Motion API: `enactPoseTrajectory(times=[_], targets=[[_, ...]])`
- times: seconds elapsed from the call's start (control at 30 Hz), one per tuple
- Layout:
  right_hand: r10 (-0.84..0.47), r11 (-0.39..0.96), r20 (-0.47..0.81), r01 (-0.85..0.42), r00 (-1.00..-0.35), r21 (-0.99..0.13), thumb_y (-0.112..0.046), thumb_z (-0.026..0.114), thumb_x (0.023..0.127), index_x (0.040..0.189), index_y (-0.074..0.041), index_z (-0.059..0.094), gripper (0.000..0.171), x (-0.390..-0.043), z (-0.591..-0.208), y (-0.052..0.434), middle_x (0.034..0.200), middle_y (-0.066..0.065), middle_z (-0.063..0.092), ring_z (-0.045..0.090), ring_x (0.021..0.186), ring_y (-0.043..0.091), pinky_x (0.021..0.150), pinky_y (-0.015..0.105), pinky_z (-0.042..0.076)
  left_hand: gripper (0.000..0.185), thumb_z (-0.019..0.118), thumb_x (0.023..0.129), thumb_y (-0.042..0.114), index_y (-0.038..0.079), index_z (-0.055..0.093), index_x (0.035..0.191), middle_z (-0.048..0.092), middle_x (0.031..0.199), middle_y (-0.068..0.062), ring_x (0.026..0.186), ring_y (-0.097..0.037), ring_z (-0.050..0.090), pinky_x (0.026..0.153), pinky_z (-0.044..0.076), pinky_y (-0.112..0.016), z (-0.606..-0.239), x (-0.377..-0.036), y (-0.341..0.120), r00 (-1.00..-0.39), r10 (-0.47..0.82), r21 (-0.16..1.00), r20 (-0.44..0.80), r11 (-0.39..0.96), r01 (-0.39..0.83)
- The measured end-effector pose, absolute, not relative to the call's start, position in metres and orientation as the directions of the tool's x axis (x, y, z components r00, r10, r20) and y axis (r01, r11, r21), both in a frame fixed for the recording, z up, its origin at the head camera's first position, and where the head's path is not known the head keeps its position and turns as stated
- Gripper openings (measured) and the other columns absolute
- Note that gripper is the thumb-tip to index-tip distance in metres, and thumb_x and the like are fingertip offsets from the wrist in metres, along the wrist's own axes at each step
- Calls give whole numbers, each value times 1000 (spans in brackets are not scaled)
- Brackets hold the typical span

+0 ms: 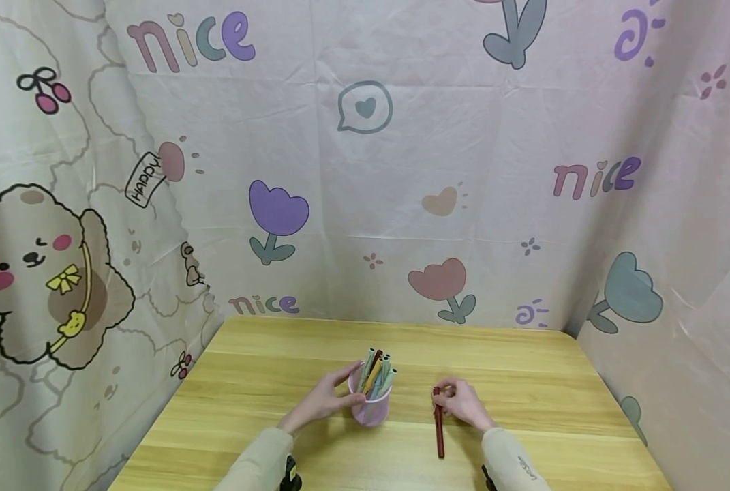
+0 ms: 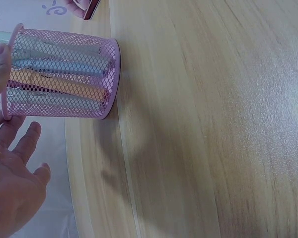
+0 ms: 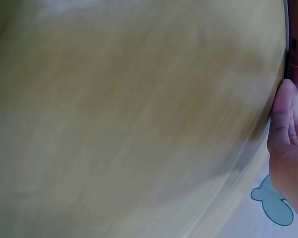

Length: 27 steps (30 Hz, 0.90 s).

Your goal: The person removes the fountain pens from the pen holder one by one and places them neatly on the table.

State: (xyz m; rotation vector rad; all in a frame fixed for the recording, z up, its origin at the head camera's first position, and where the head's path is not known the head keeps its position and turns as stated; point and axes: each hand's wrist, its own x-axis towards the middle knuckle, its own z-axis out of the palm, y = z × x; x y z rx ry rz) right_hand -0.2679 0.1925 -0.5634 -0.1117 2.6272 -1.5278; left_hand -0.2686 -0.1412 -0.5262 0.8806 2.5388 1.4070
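The right hand rests on the counter with its fingers curled around the upper end of a dark red pen, pinching it near the tip. The pen lies flat on the wood, its length running from the fingertips back toward the person's sleeve. In the right wrist view the picture is blurred, but a fingertip seems to press against the red barrel at the edge of the frame.

The left hand reaches in from the other side, fingers spread and fairly straight, its fingertips touching the rim and side of a pink mesh pen cup. It steadies the cup rather than wrapping it: the left wrist view shows the open palm beside the cup, one finger laid across the rim.

The cup stands upright near the middle of the counter, just left of the red pen and apart from it. Inside stand several pens in pale green, yellow-orange and light blue, their ends leaning out above the rim.

Behind and beside the counter hangs a pink printed cloth with tulips, hearts, a bear and the word "nice".
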Motion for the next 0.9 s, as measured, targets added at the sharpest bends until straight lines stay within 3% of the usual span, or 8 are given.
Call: enactPoseTrajectory(times=[0.43,0.63,0.9], targets=[[-85,510,-24,-23,-996,-860,-7,70,91,121,10,59,37,-267,-563,189,79,10,63,60,59,16,50,24,53,78,71,94,30,-4,34,153,35,159,-26,143,-53,37,116,30,-72,-525,-267,-142,-830,535,808,160,411,421],[-35,536,46,-58,-998,-842,-7,72,88,115,5,64,30,-263,-561,183,78,5,58,52,64,11,53,18,44,78,71,94,32,-4,34,153,37,157,-27,142,-54,39,115,32,-72,-525,-266,-141,-829,535,798,162,423,429],[-21,471,142,-135,-990,-872,-8,74,88,105,3,68,21,-260,-550,171,81,4,56,47,65,4,56,16,42,76,71,94,28,-3,35,153,38,157,-27,141,-54,39,114,32,-74,-523,-266,-143,-829,535,809,164,407,423]])
